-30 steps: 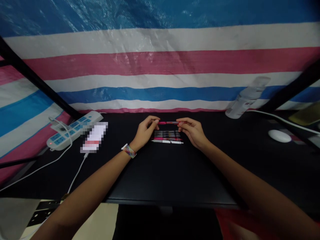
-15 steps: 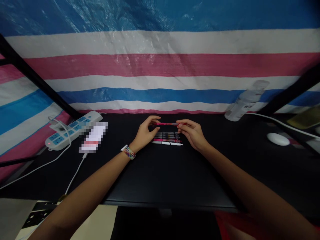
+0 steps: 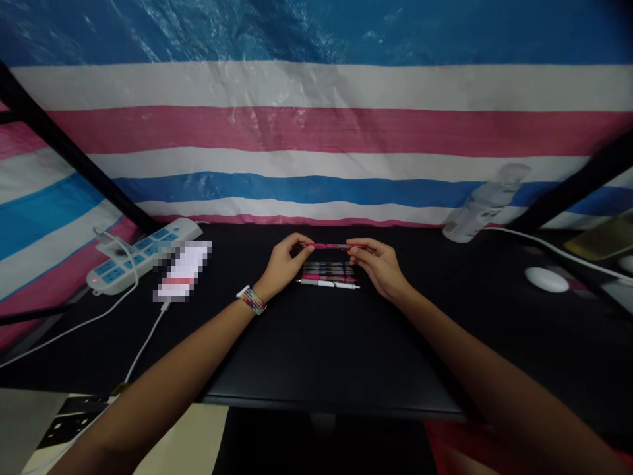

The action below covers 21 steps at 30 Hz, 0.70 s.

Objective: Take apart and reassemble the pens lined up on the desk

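A red pen (image 3: 330, 247) lies level between my two hands, beyond a row of pens. My left hand (image 3: 291, 257) pinches its left end between thumb and fingers. At its other end, my right hand (image 3: 374, 259) grips the pen with the fingertips. Just nearer to me, several dark clear-barrelled pens (image 3: 328, 268) lie side by side on the black desk (image 3: 326, 349). Along the near side of that row are a red pen (image 3: 329, 278) and a white pen (image 3: 328, 284). A colourful woven band circles my left wrist.
On the left are a white power strip (image 3: 143, 257) with blue sockets and a blurred-out phone (image 3: 182, 272) on a white cable. A clear bottle (image 3: 484, 204) and a white mouse (image 3: 546, 279) stand to the right. Striped sheeting (image 3: 316, 132) hangs behind the desk.
My left thumb and fingers have closed on the left end of the red pen; before, they were spread around it. My right hand keeps its grip, and the view has shifted slightly.
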Motion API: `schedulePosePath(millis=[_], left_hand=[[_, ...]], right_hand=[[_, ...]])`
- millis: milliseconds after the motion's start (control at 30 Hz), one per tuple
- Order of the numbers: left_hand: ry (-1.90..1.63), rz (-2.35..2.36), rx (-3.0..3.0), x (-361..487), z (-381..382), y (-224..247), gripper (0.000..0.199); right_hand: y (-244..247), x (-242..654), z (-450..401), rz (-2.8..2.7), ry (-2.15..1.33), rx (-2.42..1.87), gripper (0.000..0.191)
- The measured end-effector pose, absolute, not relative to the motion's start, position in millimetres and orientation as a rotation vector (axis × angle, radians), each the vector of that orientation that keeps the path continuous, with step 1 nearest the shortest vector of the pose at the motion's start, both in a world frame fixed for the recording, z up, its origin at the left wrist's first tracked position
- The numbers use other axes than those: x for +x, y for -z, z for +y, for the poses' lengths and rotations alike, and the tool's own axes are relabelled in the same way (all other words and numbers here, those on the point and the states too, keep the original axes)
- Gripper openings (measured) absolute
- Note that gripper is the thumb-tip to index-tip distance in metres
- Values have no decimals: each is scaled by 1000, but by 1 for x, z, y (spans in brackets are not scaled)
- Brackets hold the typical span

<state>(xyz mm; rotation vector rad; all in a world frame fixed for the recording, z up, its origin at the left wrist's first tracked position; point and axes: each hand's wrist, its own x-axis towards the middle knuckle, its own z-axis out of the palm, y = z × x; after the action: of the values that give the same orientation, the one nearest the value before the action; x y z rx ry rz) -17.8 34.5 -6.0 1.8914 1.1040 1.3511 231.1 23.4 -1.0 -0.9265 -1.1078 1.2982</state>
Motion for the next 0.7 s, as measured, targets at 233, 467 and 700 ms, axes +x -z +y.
schedulePosePath(millis=[233, 467, 700], left_hand=[[-1394, 1081, 1926, -19, 35, 7, 8], [-1404, 1067, 1956, -17, 32, 4, 7], [-1293, 1063, 1774, -17, 35, 7, 21]], right_hand=[[3, 233, 25, -1130, -1301, -949, 29], [1, 233, 24, -1086, -1310, -939, 32], [4, 231, 24, -1129, -1263, -928, 33]])
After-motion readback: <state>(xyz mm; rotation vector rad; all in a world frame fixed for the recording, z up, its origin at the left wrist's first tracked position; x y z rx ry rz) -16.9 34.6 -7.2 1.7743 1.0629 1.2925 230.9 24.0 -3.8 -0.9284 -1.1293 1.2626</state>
